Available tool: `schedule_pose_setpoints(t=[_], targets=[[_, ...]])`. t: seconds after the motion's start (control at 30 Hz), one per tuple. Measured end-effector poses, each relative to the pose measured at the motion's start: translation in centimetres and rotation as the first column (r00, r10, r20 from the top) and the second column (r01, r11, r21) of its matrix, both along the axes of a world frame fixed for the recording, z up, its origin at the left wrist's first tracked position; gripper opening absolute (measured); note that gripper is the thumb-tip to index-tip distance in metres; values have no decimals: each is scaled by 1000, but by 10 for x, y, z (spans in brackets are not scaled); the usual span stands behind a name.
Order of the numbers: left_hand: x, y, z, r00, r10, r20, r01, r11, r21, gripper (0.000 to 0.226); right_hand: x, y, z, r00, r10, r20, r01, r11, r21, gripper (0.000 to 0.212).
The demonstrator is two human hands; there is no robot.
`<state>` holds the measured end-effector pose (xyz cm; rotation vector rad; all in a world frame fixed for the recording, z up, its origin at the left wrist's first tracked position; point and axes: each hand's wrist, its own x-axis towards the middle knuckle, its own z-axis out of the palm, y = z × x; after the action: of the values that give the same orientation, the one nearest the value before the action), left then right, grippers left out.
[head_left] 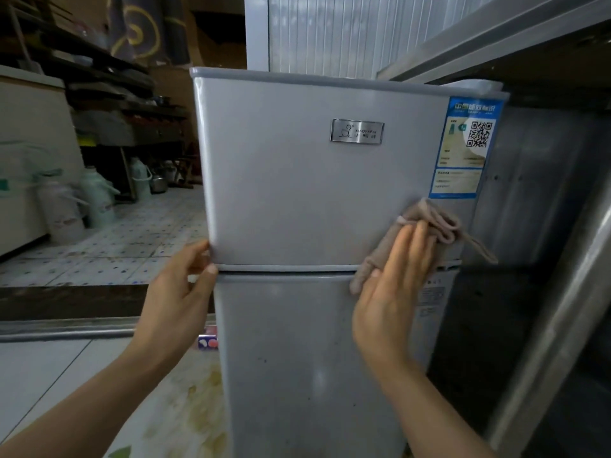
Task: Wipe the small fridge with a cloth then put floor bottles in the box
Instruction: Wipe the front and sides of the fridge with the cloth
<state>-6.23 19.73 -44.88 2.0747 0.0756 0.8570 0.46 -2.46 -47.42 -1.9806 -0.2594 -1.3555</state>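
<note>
Small silver two-door fridge stood upright, centre of view. Right hand lay flat, fingers extended, pressing crumpled beige cloth against upper door's lower right corner, below blue energy label; likely mid-wipe. Left hand loosely curled, pinching door's lower left edge, probably steadying fridge. Steel cabinet crowded fridge's right; tiled floor open leftward. Floor bottles, box not identifiable.
</note>
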Motion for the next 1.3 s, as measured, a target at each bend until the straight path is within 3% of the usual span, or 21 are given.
schedule_pose_setpoints(t=[0.17, 0.27, 0.33, 0.43, 0.53, 0.63, 0.7, 0.8, 0.97, 1.1, 1.2, 1.3], targets=[[9, 4, 2, 1000, 23, -20, -23, 1000, 19, 16, -15, 91, -5, 989, 91, 118, -64, 974, -216, 57], [10, 6, 0, 1000, 19, -17, -19, 1000, 10, 12, -7, 66, -8, 987, 121, 108, -67, 911, -407, 62], [10, 7, 0, 1000, 14, -7, -15, 1000, -13, 10, 3, 23, -12, 990, 83, 112, -24, 894, -447, 64], [11, 5, -2, 1000, -5, 7, 5, 998, -62, 9, 18, -40, -7, 998, -53, 44, 61, 972, -226, 60], [11, 3, -2, 999, -34, 13, 35, 993, -117, 9, 26, -67, 3, 996, -74, -53, 71, 996, -55, 63], [10, 3, 3, 998, -58, 10, 59, 985, -161, 9, 23, -49, 13, 992, -61, -108, 81, 978, 193, 66], [8, 2, 6, 998, -67, 15, 69, 980, -185, 12, 15, -18, 17, 994, -76, -76, 93, 964, 251, 65], [6, 4, 7, 995, -101, 14, 102, 972, -210, 14, -5, 45, 9, 1000, -19, 8, 18, 996, 82, 63], [-7, 23, 4, 950, -308, -56, 277, 910, -309, 41, -28, 124, 0, 999, 41, -35, -44, 997, -61, 66], [-19, 44, -6, 973, -228, -29, 203, 911, -359, 42, -37, 165, -2, 996, 81, 45, -62, 945, -320, 65], [-25, 59, -16, 987, -153, -54, 128, 937, -325, 41, -32, 167, -4, 994, 74, 84, -35, 919, -392, 56], [-27, 65, -22, 987, -142, -80, 114, 953, -281, 43, -27, 152, -27, 988, 40, 146, 49, 827, -560, 47]])
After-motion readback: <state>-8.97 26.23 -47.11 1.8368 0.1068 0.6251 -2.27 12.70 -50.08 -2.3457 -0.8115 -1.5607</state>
